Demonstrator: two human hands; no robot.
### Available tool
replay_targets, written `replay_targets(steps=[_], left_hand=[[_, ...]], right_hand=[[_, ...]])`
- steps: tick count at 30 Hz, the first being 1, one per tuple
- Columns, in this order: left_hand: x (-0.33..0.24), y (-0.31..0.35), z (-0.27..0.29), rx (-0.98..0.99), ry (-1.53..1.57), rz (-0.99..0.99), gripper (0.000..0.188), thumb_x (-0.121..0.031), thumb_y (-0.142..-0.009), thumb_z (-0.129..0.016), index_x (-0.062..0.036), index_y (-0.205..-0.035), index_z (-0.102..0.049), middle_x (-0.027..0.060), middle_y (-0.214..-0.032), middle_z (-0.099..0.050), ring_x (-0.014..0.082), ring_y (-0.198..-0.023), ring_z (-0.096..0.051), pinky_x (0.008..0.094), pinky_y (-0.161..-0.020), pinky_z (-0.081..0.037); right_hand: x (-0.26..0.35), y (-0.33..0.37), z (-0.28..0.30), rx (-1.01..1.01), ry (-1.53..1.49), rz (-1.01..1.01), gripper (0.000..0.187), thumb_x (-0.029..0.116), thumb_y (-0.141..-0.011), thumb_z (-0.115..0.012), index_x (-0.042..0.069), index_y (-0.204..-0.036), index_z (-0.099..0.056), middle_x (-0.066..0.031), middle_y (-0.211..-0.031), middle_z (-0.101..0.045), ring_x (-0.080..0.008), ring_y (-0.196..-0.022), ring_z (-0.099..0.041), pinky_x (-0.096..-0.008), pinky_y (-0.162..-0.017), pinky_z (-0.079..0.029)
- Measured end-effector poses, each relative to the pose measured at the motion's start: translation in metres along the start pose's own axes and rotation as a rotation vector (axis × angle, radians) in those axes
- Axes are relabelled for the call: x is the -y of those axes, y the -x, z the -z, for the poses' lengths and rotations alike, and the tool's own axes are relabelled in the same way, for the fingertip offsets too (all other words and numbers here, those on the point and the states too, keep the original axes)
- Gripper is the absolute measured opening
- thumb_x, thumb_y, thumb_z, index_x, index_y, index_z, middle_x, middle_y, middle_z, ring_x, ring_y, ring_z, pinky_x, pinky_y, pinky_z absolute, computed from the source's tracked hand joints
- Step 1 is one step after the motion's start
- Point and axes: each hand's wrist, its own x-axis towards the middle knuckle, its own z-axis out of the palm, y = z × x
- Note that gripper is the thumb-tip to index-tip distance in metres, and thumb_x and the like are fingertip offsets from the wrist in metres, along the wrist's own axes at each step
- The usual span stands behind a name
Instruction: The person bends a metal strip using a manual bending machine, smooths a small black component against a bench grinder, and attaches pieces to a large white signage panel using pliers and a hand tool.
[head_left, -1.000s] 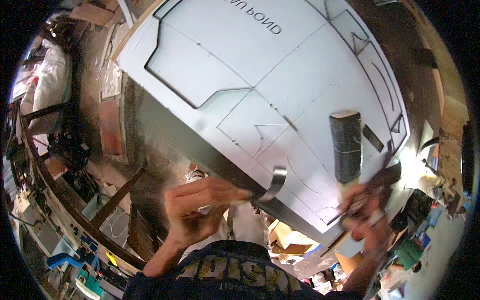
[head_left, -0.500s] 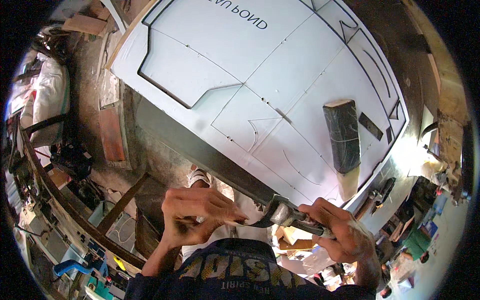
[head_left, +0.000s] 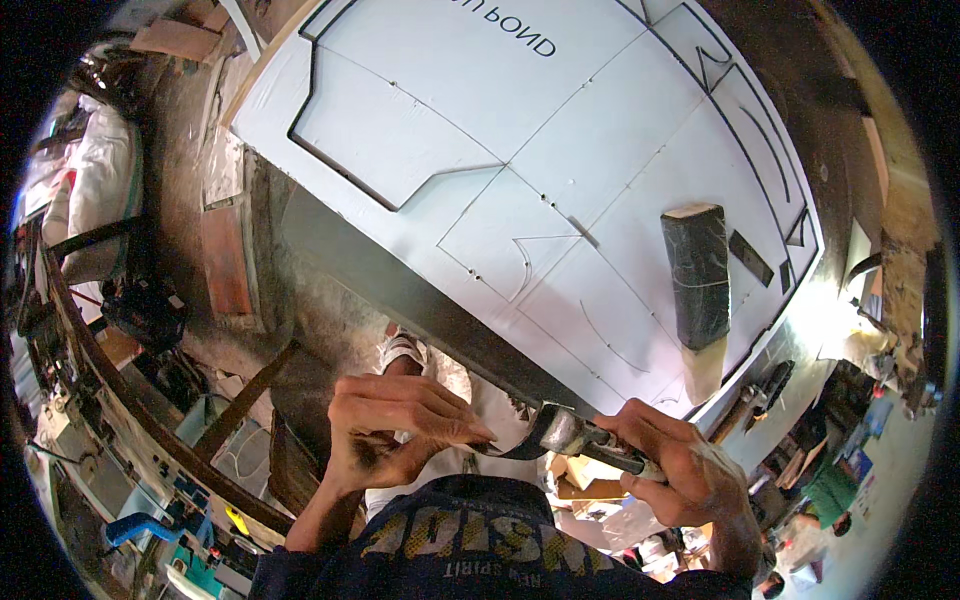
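Note:
My left hand (head_left: 400,425) pinches the end of a thin dark curved strip (head_left: 520,447) between thumb and fingers, just in front of my shirt. The strip's other end runs to the grey metal head of a hand tool (head_left: 575,435). Wrapped around the tool's handle is my right hand (head_left: 680,460); exactly what kind of tool it is, I cannot make out. Beyond my hands lies a large white board (head_left: 420,110) with drawn lines, small holes and black strips set along its outlines. A dark block with a pale end (head_left: 697,290) rests on the board's right side.
A short, flat dark piece (head_left: 751,258) lies beside the block. At the left stand a dark curved frame edge (head_left: 130,400), white sacks (head_left: 100,190) and a blue-handled tool (head_left: 140,528). My sandalled foot (head_left: 400,350) is below the board's near edge. Another person in green (head_left: 830,490) is far right.
The board and block have shifted slightly right in view. Both hands keep their hold on the strip and tool, which have moved only a little.

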Motion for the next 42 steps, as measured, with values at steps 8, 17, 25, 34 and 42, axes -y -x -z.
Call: replay_targets(steps=[8, 17, 25, 34, 42], left_hand=[[-0.002, 0.0, 0.0, 0.021, -0.027, 0.022, 0.018, 0.012, -0.07, -0.071, -0.0004, -0.083, -0.076, 0.0134, -0.083, -0.075, 0.026, -0.079, -0.073, 0.0336, -0.075, -0.058], [-0.001, -0.006, -0.001, 0.042, -0.092, 0.065, 0.017, 0.012, -0.073, -0.07, -0.0003, -0.083, -0.075, 0.0133, -0.083, -0.074, 0.0256, -0.077, -0.073, 0.0344, -0.073, -0.057], [0.015, -0.023, -0.033, -0.233, -0.756, -0.187, 0.043, 0.013, -0.069, -0.069, 0.0002, -0.109, -0.07, 0.0114, -0.087, -0.068, 0.0246, -0.074, -0.067, 0.0315, -0.062, -0.054], [0.036, -0.022, -0.044, -0.244, -0.886, -0.192, 0.047, 0.009, -0.069, -0.068, 0.0018, -0.115, -0.065, 0.0087, -0.092, -0.067, 0.023, -0.081, -0.066, 0.0314, -0.054, -0.054], [0.034, -0.02, -0.043, -0.223, -0.881, -0.168, 0.047, 0.009, -0.068, -0.067, 0.0019, -0.114, -0.066, 0.0095, -0.093, -0.067, 0.0231, -0.081, -0.066, 0.0318, -0.054, -0.054]], right_hand=[[-0.007, -0.009, -0.008, -0.005, -0.04, -0.192, 0.046, 0.01, -0.075, -0.065, -0.009, -0.115, -0.054, -0.0181, -0.071, -0.063, -0.029, -0.064, -0.061, -0.0386, -0.066, -0.049], [-0.004, -0.013, 0.001, 0.121, -0.107, -0.345, 0.053, 0.01, -0.074, -0.061, -0.006, -0.124, -0.051, -0.0217, -0.09, -0.068, -0.0352, -0.084, -0.068, -0.0411, -0.08, -0.05], [-0.002, 0.005, 0.043, -0.645, 0.372, -0.358, 0.044, 0.004, -0.081, -0.051, 0.004, -0.125, -0.05, -0.0174, -0.106, -0.061, -0.0295, -0.099, -0.059, -0.0403, -0.092, -0.045], [-0.053, -0.033, 0.1, -1.051, 0.588, -0.331, 0.033, 0.025, -0.102, -0.052, 0.002, -0.124, -0.048, -0.0232, -0.111, -0.062, -0.0371, -0.097, -0.061, -0.0447, -0.089, -0.047], [-0.048, -0.033, 0.088, -1.197, 0.823, -0.157, 0.042, 0.03, -0.1, -0.056, 0.003, -0.132, -0.05, -0.0163, -0.124, -0.054, -0.0286, -0.115, -0.052, -0.0408, -0.097, -0.041]])
